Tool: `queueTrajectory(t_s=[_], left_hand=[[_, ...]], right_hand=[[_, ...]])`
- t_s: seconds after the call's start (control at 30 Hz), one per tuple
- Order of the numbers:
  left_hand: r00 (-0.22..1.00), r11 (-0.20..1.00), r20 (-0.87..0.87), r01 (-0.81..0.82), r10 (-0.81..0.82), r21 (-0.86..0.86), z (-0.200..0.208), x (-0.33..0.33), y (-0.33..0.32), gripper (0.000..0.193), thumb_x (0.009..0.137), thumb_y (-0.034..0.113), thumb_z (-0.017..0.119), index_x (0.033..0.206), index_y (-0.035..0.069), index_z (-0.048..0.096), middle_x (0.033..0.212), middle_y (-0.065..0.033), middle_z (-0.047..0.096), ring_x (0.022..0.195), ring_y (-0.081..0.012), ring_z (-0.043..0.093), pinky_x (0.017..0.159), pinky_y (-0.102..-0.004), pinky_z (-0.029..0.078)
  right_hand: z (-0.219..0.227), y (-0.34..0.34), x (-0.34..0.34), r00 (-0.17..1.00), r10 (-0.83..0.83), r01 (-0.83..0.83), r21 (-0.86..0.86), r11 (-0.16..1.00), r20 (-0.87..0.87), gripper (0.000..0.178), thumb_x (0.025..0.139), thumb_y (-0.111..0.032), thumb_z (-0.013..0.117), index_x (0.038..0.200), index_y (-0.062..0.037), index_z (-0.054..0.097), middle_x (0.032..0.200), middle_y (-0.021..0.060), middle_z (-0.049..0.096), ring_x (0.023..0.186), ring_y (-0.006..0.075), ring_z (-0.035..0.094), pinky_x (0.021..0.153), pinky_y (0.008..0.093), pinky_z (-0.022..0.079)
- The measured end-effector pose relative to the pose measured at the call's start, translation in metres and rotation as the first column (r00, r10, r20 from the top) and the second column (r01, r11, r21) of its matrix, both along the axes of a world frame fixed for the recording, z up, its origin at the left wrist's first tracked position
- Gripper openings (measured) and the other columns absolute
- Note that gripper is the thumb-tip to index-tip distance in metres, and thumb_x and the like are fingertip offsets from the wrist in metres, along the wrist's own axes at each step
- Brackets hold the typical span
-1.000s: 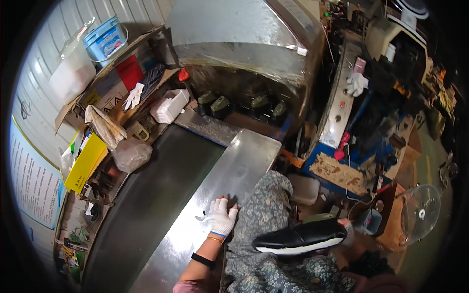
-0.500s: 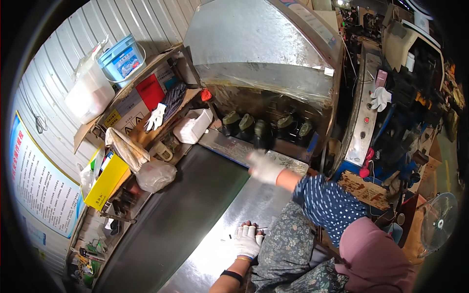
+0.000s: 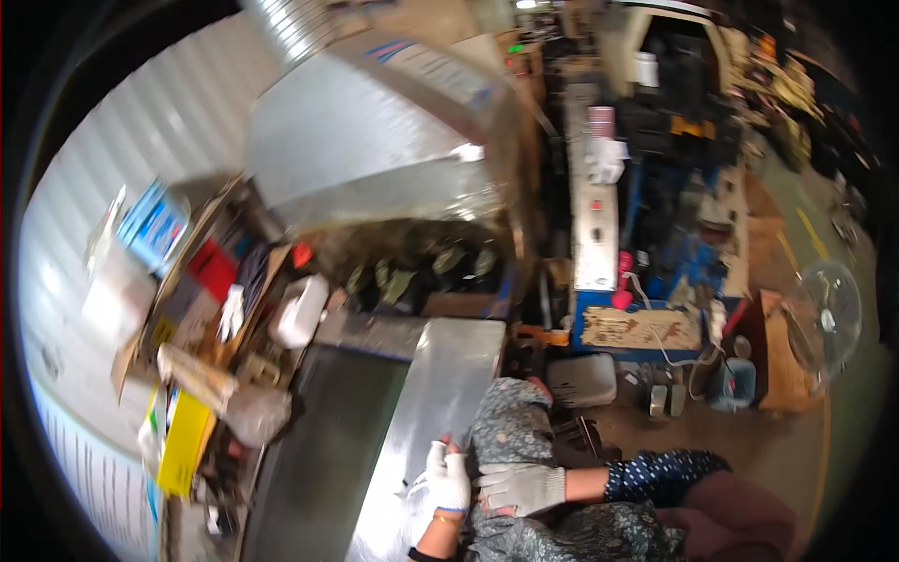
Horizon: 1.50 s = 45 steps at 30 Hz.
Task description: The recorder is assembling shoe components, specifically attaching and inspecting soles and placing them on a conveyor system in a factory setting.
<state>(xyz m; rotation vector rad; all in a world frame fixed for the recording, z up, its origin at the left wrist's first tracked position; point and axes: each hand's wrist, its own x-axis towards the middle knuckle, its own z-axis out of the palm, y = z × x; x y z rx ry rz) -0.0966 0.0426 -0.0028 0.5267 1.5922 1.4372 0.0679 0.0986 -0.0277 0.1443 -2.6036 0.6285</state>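
My left hand (image 3: pixel 447 480), in a white fingerless glove, is over the bare metal work surface (image 3: pixel 433 393) beside the dark conveyor belt (image 3: pixel 323 440). Its fingers point away from me, but blur hides whether they grip anything. A small dark speck (image 3: pixel 405 483) lies on the metal near it. My right hand (image 3: pixel 521 488), gloved in off-white, lies flat on the floral apron (image 3: pixel 513 426) over my lap, fingers stretched, nothing held. Several dark shoes with green collars (image 3: pixel 398 286) stand under the metal hood (image 3: pixel 375 150) at the belt's far end.
At left, a cluttered shelf holds a blue bucket (image 3: pixel 154 228), a white container (image 3: pixel 300 311), a yellow box (image 3: pixel 184 442) and a plastic bag (image 3: pixel 257 415). At right are a machine with a white panel (image 3: pixel 595 239), a grey bin (image 3: pixel 582 378) and a fan (image 3: pixel 826 323).
My right hand has come back from the shoes at the far end and now lies on the apron. My left hand has turned on the metal surface. The view has swung right.
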Motion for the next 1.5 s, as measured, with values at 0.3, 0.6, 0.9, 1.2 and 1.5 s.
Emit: queueTrajectory(t_s=[0.3, 0.6, 0.9, 1.2, 1.5], left_hand=[[-0.153, 0.341, -0.783, 0.838, -0.602, -0.426, 0.04, 0.135, 0.011, 0.045, 0.09, 0.039, 0.066, 0.12, 0.006, 0.063, 0.099, -0.0178, 0.071, 0.089, -0.037, 0.069, 0.08, -0.0469, 0.054], [0.029, 0.426, -0.916, 0.891, -0.4, -0.158, 0.048, 0.129, 0.003, 0.037, 0.089, 0.027, 0.063, 0.117, 0.002, 0.061, 0.093, -0.0206, 0.068, 0.081, -0.0391, 0.067, 0.072, -0.0481, 0.054], [-0.067, 0.445, -0.934, 0.865, -0.351, -0.229, 0.011, 0.12, 0.009, 0.056, 0.091, 0.03, 0.063, 0.137, 0.0, 0.052, 0.104, -0.0253, 0.067, 0.079, -0.045, 0.066, 0.071, -0.0512, 0.053], [-0.063, 0.457, -0.915, 0.851, -0.398, -0.257, 0.03, 0.132, 0.006, 0.056, 0.09, 0.028, 0.064, 0.135, -0.002, 0.052, 0.101, -0.0247, 0.066, 0.082, -0.0436, 0.066, 0.073, -0.0508, 0.053], [0.01, 0.433, -0.926, 0.886, -0.378, -0.167, 0.018, 0.13, 0.01, 0.054, 0.09, 0.027, 0.064, 0.132, -0.004, 0.053, 0.101, -0.026, 0.066, 0.085, -0.0442, 0.065, 0.075, -0.0504, 0.053]], right_hand=[[0.01, -0.019, 0.041, 0.889, -0.089, 0.141, -0.085, 0.986, 0.45, 0.038, 0.087, -0.025, 0.058, 0.12, -0.0095, 0.068, 0.132, 0.0129, 0.061, 0.132, 0.0334, 0.052, 0.112, 0.0476, 0.039], [0.006, -0.022, 0.066, 0.906, -0.158, 0.224, -0.126, 0.966, 0.394, 0.038, 0.087, -0.025, 0.058, 0.12, -0.0096, 0.068, 0.133, 0.0125, 0.06, 0.132, 0.0333, 0.052, 0.112, 0.048, 0.039], [0.002, -0.017, 0.077, 0.919, -0.157, 0.224, -0.149, 0.963, 0.363, 0.038, 0.088, -0.024, 0.059, 0.121, -0.0097, 0.068, 0.133, 0.0121, 0.06, 0.132, 0.0332, 0.051, 0.113, 0.0483, 0.038], [0.003, -0.012, 0.085, 0.923, -0.162, 0.231, -0.164, 0.959, 0.349, 0.038, 0.088, -0.024, 0.059, 0.122, -0.0098, 0.067, 0.134, 0.0118, 0.06, 0.132, 0.0331, 0.051, 0.113, 0.0487, 0.038], [0.005, -0.004, 0.081, 0.929, -0.17, 0.233, -0.162, 0.959, 0.329, 0.038, 0.088, -0.023, 0.06, 0.123, -0.0099, 0.067, 0.134, 0.0114, 0.06, 0.132, 0.033, 0.051, 0.113, 0.049, 0.038]])
